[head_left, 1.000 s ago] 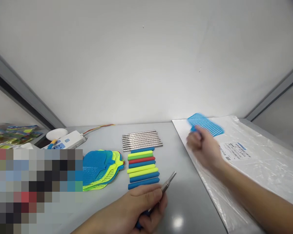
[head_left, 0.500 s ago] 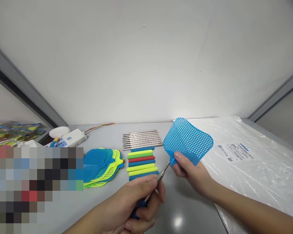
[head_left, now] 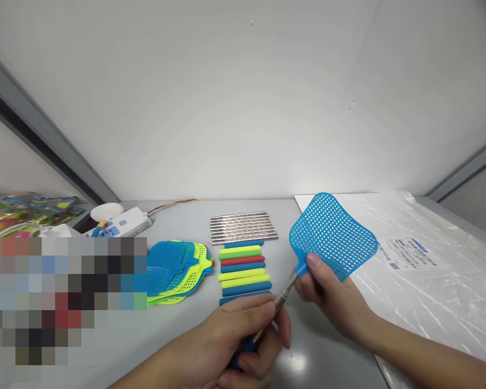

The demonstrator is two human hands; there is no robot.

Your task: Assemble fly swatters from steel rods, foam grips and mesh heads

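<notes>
At the front of the worktop, a metal rod with a blue handle is gripped by the left hand, and a blue swatter head is pinched near its neck by the right hand. The rod's tip is brought up to that neck; how deeply it is seated cannot be told. If the two were held out of line, the neck could be strained or a crooked fit left; if the pinch were too light, the head might twist or slip off.

The left hand is curled around the rod, thumb on top, its forearm slanted in from below. The right forearm is reached in from the right, its thumb laid over the mesh. Beyond the left hand, loose handles are lined up below metal rods; further left, spare swatter heads are stacked. On the right, a plastic-wrapped sheet is laid flat.
</notes>
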